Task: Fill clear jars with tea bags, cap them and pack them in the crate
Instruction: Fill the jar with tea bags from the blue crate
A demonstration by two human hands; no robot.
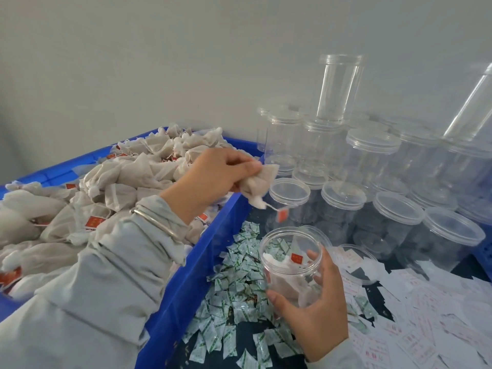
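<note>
The left hand point(215, 174) is raised over the right edge of the blue crate point(186, 283), its fingers curled round a white tea bag point(259, 183). The bag hangs out past the crate's rim, and from its lower end a thin string runs to a small red tag point(282, 215) dangling in the air above the open jar point(291, 265). A silver bangle point(157, 223) sits on the left wrist over a pale grey sleeve point(101, 283).

The right hand point(314, 304) grips the jar from the right and below — thumb on the near wall, fingers wrapped round the far side. The jar is uncapped, tilted a little toward the left hand, and already has a few tea bags in it, one with a red tag showing near the rim.

The crate is heaped with tea bags point(111, 187), many with red tags. On the dark table point(239, 336), between the crate and the jar, lies a scatter of small white-and-green sachets point(239, 267). To the right of the jar lie loose white paper slips point(426, 323) printed in red, and a clear lid point(359, 265) rests on them just beside the jar.

Behind stand many empty capped jars point(372, 161) — packed close, some stacked against the grey wall point(159, 62).
</note>
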